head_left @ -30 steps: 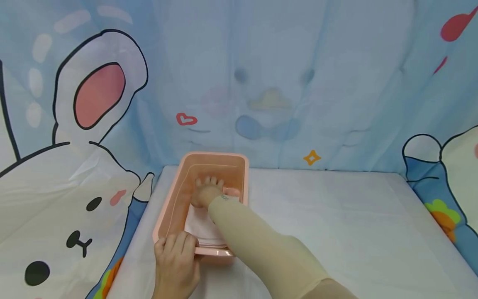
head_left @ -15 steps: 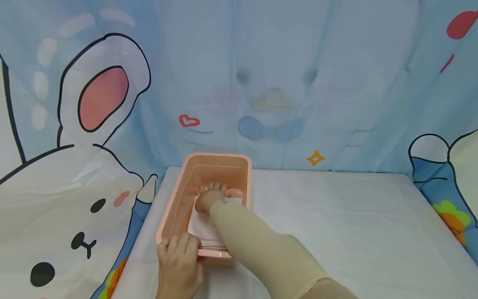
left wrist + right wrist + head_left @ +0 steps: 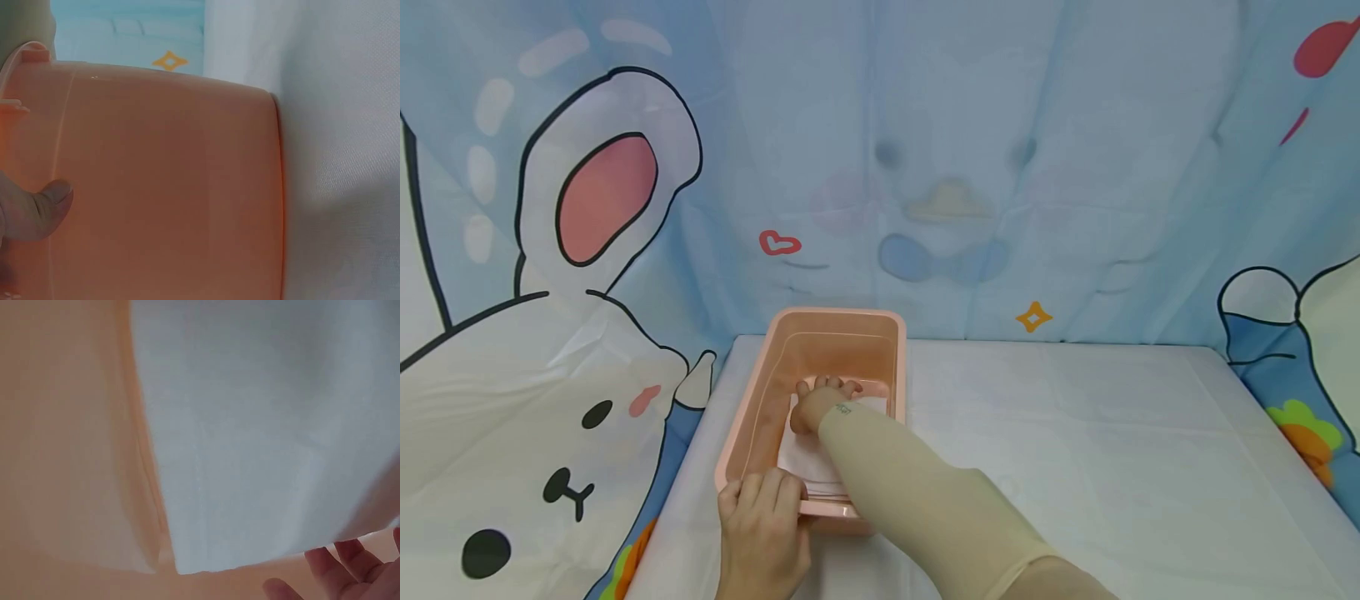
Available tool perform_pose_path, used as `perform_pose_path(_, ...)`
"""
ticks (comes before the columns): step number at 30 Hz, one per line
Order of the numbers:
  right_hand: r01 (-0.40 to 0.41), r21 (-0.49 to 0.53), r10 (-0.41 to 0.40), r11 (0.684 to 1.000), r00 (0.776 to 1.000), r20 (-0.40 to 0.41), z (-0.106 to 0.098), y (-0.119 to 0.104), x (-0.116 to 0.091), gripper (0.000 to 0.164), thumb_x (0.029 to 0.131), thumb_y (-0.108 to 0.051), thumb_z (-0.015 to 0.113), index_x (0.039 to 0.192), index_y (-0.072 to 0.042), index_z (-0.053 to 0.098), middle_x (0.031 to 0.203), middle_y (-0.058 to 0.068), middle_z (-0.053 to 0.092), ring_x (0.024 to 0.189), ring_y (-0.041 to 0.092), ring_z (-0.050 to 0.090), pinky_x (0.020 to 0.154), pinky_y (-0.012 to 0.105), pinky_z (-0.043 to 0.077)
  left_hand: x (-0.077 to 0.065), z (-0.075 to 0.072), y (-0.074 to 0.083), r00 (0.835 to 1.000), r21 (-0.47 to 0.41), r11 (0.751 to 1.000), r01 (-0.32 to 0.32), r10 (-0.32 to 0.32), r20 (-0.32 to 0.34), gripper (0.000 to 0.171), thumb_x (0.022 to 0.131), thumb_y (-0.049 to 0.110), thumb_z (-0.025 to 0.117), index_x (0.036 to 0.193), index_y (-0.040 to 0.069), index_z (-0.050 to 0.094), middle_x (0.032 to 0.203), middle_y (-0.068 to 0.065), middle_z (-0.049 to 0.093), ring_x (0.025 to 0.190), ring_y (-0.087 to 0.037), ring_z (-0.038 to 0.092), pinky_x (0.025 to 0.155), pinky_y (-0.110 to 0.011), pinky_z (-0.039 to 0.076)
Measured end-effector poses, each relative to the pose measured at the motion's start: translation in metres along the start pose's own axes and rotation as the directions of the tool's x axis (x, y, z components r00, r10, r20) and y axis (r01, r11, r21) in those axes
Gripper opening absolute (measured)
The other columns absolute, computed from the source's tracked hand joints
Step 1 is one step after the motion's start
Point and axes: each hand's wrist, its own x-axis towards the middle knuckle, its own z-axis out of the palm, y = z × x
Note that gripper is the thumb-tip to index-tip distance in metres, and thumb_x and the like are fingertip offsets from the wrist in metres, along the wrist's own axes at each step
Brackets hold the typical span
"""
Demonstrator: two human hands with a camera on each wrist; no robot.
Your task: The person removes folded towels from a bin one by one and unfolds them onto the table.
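A pink plastic bin (image 3: 747,425) stands on the white-covered table, with a folded white cloth (image 3: 808,461) lying flat on its floor. My left hand (image 3: 763,527) grips the bin's near rim at the left corner. In the left wrist view its thumb (image 3: 55,203) presses the bin's outer wall. My right hand (image 3: 817,406), below a cream sleeve, reaches inside the bin over the cloth's far part. In the right wrist view the fingers (image 3: 334,575) are spread and loosely bent, with their tips at the cloth's edge. The forearm covers part of the cloth and the bin's right side.
Behind the table hangs a light blue curtain (image 3: 955,108) with cartoon prints, and the bin's far end stands close to it. White tabletop (image 3: 1075,450) stretches to the right of the bin. A printed bunny sheet (image 3: 625,467) borders the left side.
Inside the bin, my right hand has drawn slightly toward me and lower, and its fingers bend more. My left hand keeps hold of the rim. The whole view has shifted a little.
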Motion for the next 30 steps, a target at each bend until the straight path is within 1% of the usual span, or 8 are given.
perform_pose_path(4, 0.006, -0.029, -0.006, 1.000, 1.000, -0.014, 0.005, -0.002, -0.001, 0.069, 0.104, -0.045, 0.049, 0.169, -0.030, 0.030, 0.167, 0.014, 0.039, 0.154, 0.039, 0.037, 0.120, 0.070, 0.032, 0.000, 0.000, 0.001, 1.000, -0.004, 1.000, 0.000, 0.000, -0.004, 0.038, 0.056, 0.003, 0.081, 0.085, 0.016, 0.059, 0.084, 0.000, 0.058, 0.083, -0.025, 0.053, 0.087, -0.047, 0.031)
perform_pose_path(10, 0.018, -0.062, -0.022, 0.998, 0.997, -0.071, 0.015, -0.005, 0.004, 0.061, 0.103, -0.045, 0.053, 0.160, -0.030, 0.039, 0.148, 0.012, 0.050, 0.140, 0.038, 0.047, 0.110, 0.070, 0.039, -0.001, 0.001, 0.000, 1.000, -0.005, 1.000, -0.009, 0.009, -0.018, 0.038, 0.055, 0.003, 0.080, 0.085, 0.016, 0.060, 0.084, -0.001, 0.058, 0.083, -0.025, 0.053, 0.086, -0.047, 0.030)
perform_pose_path(13, 0.011, -0.076, -0.018, 0.997, 0.996, -0.089, 0.018, -0.006, 0.005, 0.059, 0.102, -0.046, 0.054, 0.157, -0.030, 0.041, 0.145, 0.010, 0.052, 0.137, 0.037, 0.049, 0.108, 0.069, 0.041, -0.001, 0.002, 0.000, 1.000, -0.004, 1.000, -0.013, 0.013, -0.023, 0.038, 0.054, 0.002, 0.078, 0.085, 0.016, 0.060, 0.084, -0.001, 0.058, 0.083, -0.025, 0.053, 0.086, -0.047, 0.030)
perform_pose_path(17, -0.001, -0.097, -0.008, 0.995, 0.996, -0.092, 0.017, -0.008, 0.003, 0.059, 0.102, -0.047, 0.055, 0.157, -0.030, 0.042, 0.146, 0.010, 0.052, 0.139, 0.037, 0.049, 0.111, 0.067, 0.041, -0.001, 0.002, 0.000, 1.000, 0.000, 1.000, -0.014, 0.014, -0.025, 0.039, 0.053, 0.001, 0.078, 0.085, 0.015, 0.060, 0.085, -0.001, 0.059, 0.083, -0.025, 0.053, 0.086, -0.047, 0.030)
perform_pose_path(21, -0.004, -0.119, -0.005, 0.993, 0.997, -0.080, 0.014, -0.010, -0.001, 0.059, 0.102, -0.047, 0.054, 0.157, -0.028, 0.044, 0.141, 0.009, 0.052, 0.134, 0.036, 0.051, 0.110, 0.064, 0.043, -0.001, 0.002, 0.000, 0.999, -0.004, 1.000, -0.012, 0.011, -0.034, 0.037, 0.055, 0.002, 0.079, 0.084, 0.014, 0.060, 0.085, -0.002, 0.059, 0.083, -0.026, 0.054, 0.086, -0.048, 0.031)
perform_pose_path(25, 0.007, -0.117, -0.015, 0.993, 0.997, -0.072, 0.015, -0.011, -0.005, 0.056, 0.103, -0.045, 0.054, 0.155, -0.028, 0.047, 0.135, 0.009, 0.052, 0.125, 0.034, 0.051, 0.100, 0.061, 0.047, -0.001, 0.001, 0.001, 1.000, -0.007, 1.000, -0.005, 0.005, -0.028, 0.036, 0.057, 0.003, 0.082, 0.083, 0.014, 0.060, 0.085, -0.003, 0.061, 0.084, -0.026, 0.055, 0.086, -0.047, 0.031)
perform_pose_path(27, 0.014, -0.115, -0.023, 0.993, 0.997, -0.076, 0.017, -0.010, -0.006, 0.056, 0.102, -0.046, 0.055, 0.155, -0.030, 0.047, 0.135, 0.007, 0.052, 0.122, 0.033, 0.051, 0.095, 0.060, 0.047, -0.001, 0.000, 0.001, 1.000, -0.010, 1.000, -0.003, 0.003, -0.027, 0.036, 0.058, 0.004, 0.083, 0.083, 0.015, 0.060, 0.085, -0.003, 0.061, 0.085, -0.026, 0.056, 0.086, -0.046, 0.031)
perform_pose_path(30, 0.020, -0.110, -0.030, 0.994, 0.995, -0.094, 0.022, -0.008, -0.003, 0.056, 0.102, -0.048, 0.057, 0.154, -0.033, 0.048, 0.138, 0.006, 0.054, 0.116, 0.032, 0.051, 0.086, 0.055, 0.045, 0.000, 0.001, 0.002, 0.999, -0.015, 1.000, -0.009, 0.009, -0.038, 0.036, 0.058, 0.003, 0.082, 0.083, 0.015, 0.060, 0.085, -0.003, 0.061, 0.085, -0.026, 0.056, 0.086, -0.046, 0.031)
